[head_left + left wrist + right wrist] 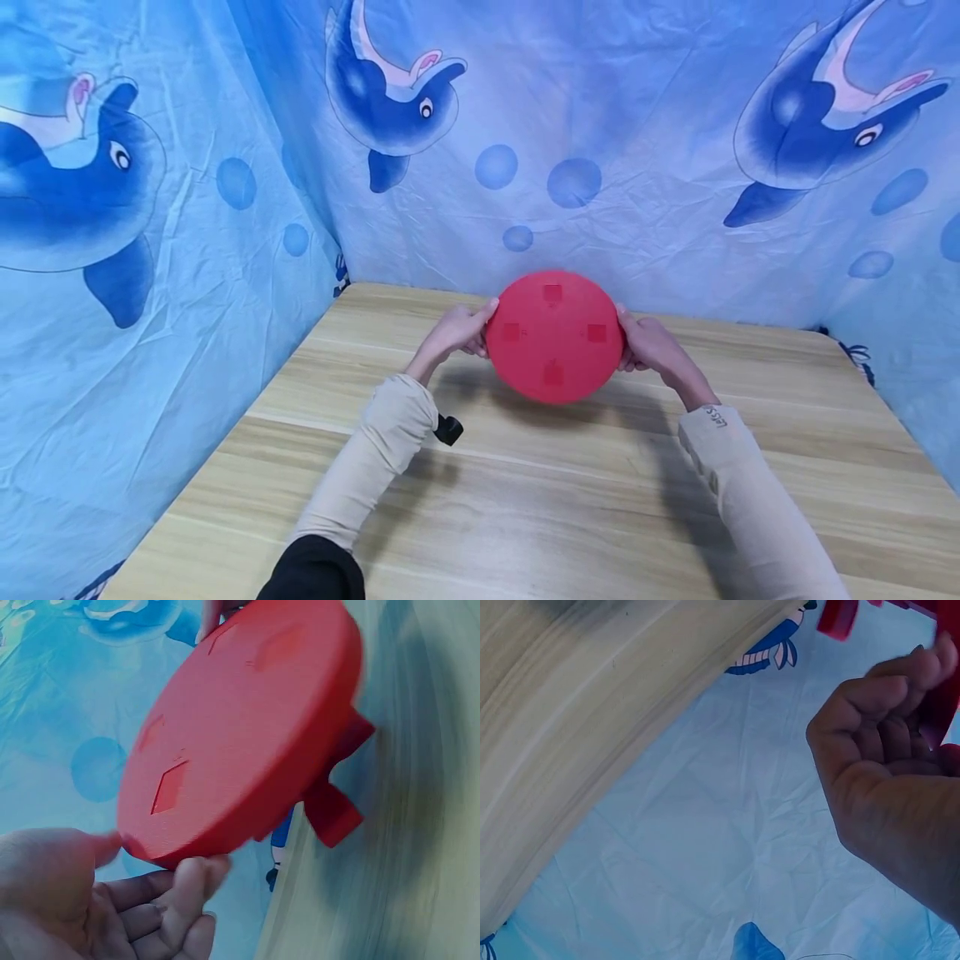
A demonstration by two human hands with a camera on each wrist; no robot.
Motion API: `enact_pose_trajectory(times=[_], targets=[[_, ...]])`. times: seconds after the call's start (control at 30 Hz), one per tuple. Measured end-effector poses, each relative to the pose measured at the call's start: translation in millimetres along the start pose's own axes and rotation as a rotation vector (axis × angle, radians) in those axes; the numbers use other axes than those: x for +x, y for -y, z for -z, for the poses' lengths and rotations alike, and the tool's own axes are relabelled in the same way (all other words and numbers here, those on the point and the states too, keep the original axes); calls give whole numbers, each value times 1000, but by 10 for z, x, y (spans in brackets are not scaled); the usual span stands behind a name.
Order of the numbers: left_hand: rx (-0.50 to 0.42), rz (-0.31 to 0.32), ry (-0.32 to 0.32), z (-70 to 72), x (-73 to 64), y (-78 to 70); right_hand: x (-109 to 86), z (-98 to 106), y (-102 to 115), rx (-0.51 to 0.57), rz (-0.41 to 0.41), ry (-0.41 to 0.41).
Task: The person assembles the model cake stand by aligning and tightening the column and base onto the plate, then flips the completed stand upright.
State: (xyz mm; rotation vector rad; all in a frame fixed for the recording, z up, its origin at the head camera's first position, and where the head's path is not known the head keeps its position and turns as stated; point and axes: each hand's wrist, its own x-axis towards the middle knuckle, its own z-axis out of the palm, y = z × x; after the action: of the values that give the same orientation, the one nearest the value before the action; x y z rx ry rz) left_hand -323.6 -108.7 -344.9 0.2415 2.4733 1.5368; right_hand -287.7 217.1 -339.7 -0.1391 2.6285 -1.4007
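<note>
A red round disc [553,333] is held tilted above the back of the wooden table, its flat face with several square recesses turned toward me. My left hand [459,331] grips its left rim, thumb at the face side and fingers curled at the edge. On the opposite rim, my right hand [649,342] pinches the edge in the same way. Seen from the left wrist, red curved prongs [334,814] stick out from the disc's far side, over the table. In the right wrist view only a sliver of the disc [941,705] shows beside the curled fingers.
The wooden table [540,500] spreads beneath both arms. Blue sheets [637,242] printed with dolphins and bubbles hang behind it and along both sides. A small black device [448,430] juts from the left wrist.
</note>
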Motion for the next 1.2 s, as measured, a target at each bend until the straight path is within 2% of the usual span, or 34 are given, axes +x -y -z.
enact_pose_trajectory(times=[0.17, 0.43, 1.03, 1.2], targets=[[2, -4, -45, -72, 48, 46, 6, -32, -65, 34, -33, 19], [-47, 10, -49, -106, 89, 71, 30, -38, -163, 96, -52, 80], [-72, 16, -29, -97, 84, 70, 56, -58, -194, 130, -57, 68], [-8, -21, -29, -96, 41, 167, 47, -85, -332, 123, 5, 19]])
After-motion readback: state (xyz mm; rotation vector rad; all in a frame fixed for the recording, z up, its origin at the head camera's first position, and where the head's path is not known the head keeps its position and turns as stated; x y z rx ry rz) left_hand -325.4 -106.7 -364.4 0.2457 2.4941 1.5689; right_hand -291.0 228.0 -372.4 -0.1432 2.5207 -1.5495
